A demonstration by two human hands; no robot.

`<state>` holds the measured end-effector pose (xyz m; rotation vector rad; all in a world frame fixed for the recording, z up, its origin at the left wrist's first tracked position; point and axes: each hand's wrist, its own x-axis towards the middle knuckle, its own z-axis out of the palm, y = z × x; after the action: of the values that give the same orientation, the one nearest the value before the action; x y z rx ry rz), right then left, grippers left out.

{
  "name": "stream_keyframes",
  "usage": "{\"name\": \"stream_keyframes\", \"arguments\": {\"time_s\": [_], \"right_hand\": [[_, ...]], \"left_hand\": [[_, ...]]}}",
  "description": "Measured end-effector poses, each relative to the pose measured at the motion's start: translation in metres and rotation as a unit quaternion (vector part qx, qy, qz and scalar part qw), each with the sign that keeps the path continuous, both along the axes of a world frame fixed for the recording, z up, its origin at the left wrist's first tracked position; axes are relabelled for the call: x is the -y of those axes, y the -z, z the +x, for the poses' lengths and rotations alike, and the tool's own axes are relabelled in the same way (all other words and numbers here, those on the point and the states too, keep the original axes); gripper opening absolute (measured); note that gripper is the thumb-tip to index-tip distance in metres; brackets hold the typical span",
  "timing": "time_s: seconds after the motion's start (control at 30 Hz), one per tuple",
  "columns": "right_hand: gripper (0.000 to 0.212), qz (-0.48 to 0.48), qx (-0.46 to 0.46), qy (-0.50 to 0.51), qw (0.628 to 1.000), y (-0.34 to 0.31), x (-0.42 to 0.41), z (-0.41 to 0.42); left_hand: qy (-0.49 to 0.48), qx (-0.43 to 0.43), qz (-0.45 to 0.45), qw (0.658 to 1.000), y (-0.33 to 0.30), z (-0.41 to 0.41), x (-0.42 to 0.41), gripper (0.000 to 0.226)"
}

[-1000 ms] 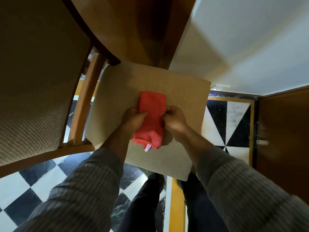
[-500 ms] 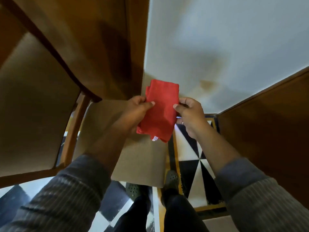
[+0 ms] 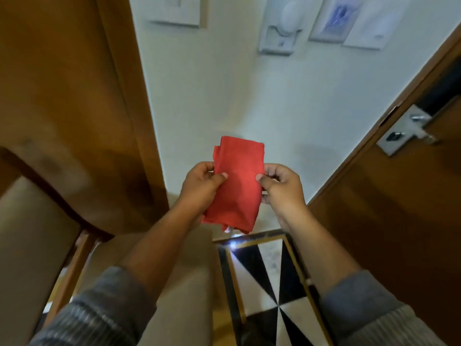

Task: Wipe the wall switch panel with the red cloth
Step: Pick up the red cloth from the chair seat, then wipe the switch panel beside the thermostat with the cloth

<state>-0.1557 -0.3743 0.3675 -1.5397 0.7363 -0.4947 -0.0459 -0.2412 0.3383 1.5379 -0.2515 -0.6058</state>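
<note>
A folded red cloth (image 3: pixel 237 181) hangs in the air in front of a white wall, held by both hands. My left hand (image 3: pixel 200 187) pinches its left edge and my right hand (image 3: pixel 280 187) pinches its right edge. High on the wall, well above the cloth, are white wall plates: a switch panel (image 3: pixel 366 23) at the top right, a plate with a rounded white fitting (image 3: pixel 279 33), and another plate (image 3: pixel 177 11) at the top left. They are blurred, so their details are unclear.
A wooden door (image 3: pixel 404 196) with a metal latch (image 3: pixel 404 133) stands on the right. A wooden frame (image 3: pixel 74 96) fills the left. A beige upholstered chair (image 3: pixel 32 245) sits at lower left. Black-and-white patterned floor (image 3: pixel 269 290) lies below.
Both hands lifted the red cloth off the chair seat and raised it in front of the wall. The view tilted upward, bringing the wall plates and door latch into sight.
</note>
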Motion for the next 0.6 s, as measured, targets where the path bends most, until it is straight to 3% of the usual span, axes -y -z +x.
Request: {"name": "stream_keyframes", "arguments": {"time_s": [0.6], "right_hand": [[0.024,-0.207,0.202,-0.034,0.957,-0.139,0.246,0.059]], "left_hand": [[-0.134,0.178,-0.114,0.968,-0.158,0.02,0.231,0.008]]}}
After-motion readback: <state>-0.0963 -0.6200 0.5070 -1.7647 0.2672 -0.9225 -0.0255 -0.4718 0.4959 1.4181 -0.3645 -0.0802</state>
